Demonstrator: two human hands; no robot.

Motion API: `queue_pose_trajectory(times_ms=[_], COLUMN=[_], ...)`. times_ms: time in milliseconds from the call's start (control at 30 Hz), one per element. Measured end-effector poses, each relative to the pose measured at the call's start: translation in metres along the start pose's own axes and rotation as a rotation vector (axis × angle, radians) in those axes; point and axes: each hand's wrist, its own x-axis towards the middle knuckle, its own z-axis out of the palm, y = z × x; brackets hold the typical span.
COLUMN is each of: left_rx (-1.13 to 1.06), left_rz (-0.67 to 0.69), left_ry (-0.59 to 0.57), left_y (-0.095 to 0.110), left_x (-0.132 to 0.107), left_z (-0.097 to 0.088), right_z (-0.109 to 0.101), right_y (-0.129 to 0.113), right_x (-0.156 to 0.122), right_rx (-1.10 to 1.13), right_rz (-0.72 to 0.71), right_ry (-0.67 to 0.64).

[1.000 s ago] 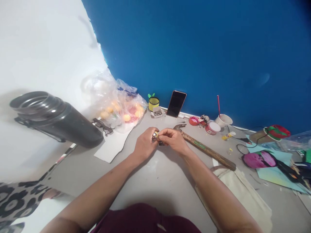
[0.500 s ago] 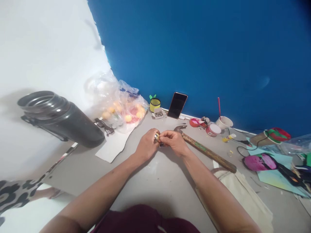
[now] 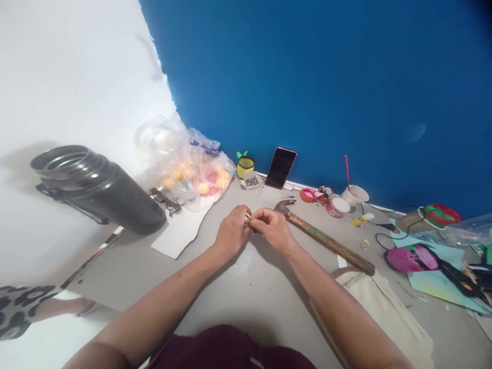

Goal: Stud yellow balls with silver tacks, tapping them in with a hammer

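1. Small item (image 3: 246, 219): located between the two hands, above the middle of the table (image 3: 226, 302). Visible portion is yellow with shiny silvery parts; fingers cover the remainder, so its full shape cannot be told.
2. Left hand (image 3: 232, 231): fingers curled closed around the item from the left.
3. Right hand (image 3: 273, 228): thumb and forefinger pressed together at the item's right edge. Whatever lies between the tips is hidden. A dark bit shows below them; its connection to the item cannot be told.
4. Change from one second ago: less of the item's silvery face is exposed. At far lower left, the patterned fabric (image 3: 21, 307) takes up less of the view. The hammer (image 3: 326, 237) keeps its place on the table, right of the hands.
5. Materials: table smooth, grey. Hammer handle wooden, worn, with a green mark; head metal with a curved claw. Open white box (image 3: 246, 186), beyond the hands, contains small silvery pieces (image 3: 252, 181). Flask (image 3: 115, 195), left, dark and cylindrical with a glossy neck. Pouch (image 3: 388, 312), near right, cream cloth, lying flat.
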Motion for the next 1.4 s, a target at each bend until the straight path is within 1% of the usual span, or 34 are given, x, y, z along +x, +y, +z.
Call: queue_pose_trajectory(times_ms=[233, 467, 567, 667, 733, 800, 833, 867, 900, 967, 1000, 1033, 1100, 1167, 1267, 1333, 1400], left_rx=[0.114, 0.207, 0.173, 0.049, -0.086, -0.231, -0.298, -0.36, -0.415, -0.508, -0.55, -0.587, -0.646, -0.666, -0.619, -0.59, -0.589], left_rz=[-0.037, -0.045, -0.03, -0.039, -0.065, -0.102, -0.125, -0.149, -0.175, -0.228, -0.252, -0.275, -0.318, -0.346, -0.356, -0.36, -0.362], left_ry=[0.021, 0.097, 0.139, 0.154, 0.116, 0.059, 0.034, 0.014, 0.002, -0.012, -0.021, -0.033, -0.067, -0.084, -0.039, -0.011, -0.014], left_y=[0.003, 0.006, 0.007, 0.008, 0.01, 0.014, 0.016, 0.017, 0.019, 0.02, 0.02, 0.02, 0.019, 0.017, 0.014, 0.011, 0.008], left_x=[-0.001, -0.002, -0.001, 0.0, 0.001, 0.001, 0.001, 0.001, 0.001, 0.002, 0.003, 0.003, 0.004, 0.004, 0.005, 0.007, 0.008], left_z=[0.004, 0.006, 0.007, 0.006, 0.004, 0.002, 0.0, -0.002, -0.003, -0.006, -0.007, -0.008, -0.009, -0.009, -0.008, -0.009, -0.009], right_z=[0.008, 0.013, 0.014, 0.011, 0.003, -0.012, -0.022, -0.034, -0.046, -0.067, -0.076, -0.083, -0.092, -0.098, -0.105, -0.11, -0.112], right_y=[0.003, -0.002, -0.006, -0.011, -0.017, -0.025, -0.03, -0.035, -0.04, -0.046, -0.048, -0.048, -0.045, -0.04, -0.033, -0.035, -0.044], right_x=[-0.004, -0.005, -0.004, -0.003, -0.002, 0.001, 0.002, 0.004, 0.005, 0.009, 0.01, 0.011, 0.014, 0.016, 0.018, 0.018, 0.014], right_rx=[-0.164, -0.155, -0.15, -0.187, -0.241, -0.371, -0.484, -0.655, -0.865, -1.243, -1.376, -1.462, -1.526, -1.513, -1.453, -1.436, -1.479], right_rz=[-0.055, -0.026, -0.014, 0.01, 0.011, -0.015, -0.031, -0.059, -0.054, 0.077, 0.158, 0.242, 0.353, 0.361, 0.285, 0.211, 0.085], right_ry=[0.076, 0.08, 0.076, 0.031, -0.005, -0.022, -0.009, -0.002, 0.009, 0.07, 0.07, 0.042, -0.015, -0.059, -0.077, -0.035, 0.047])
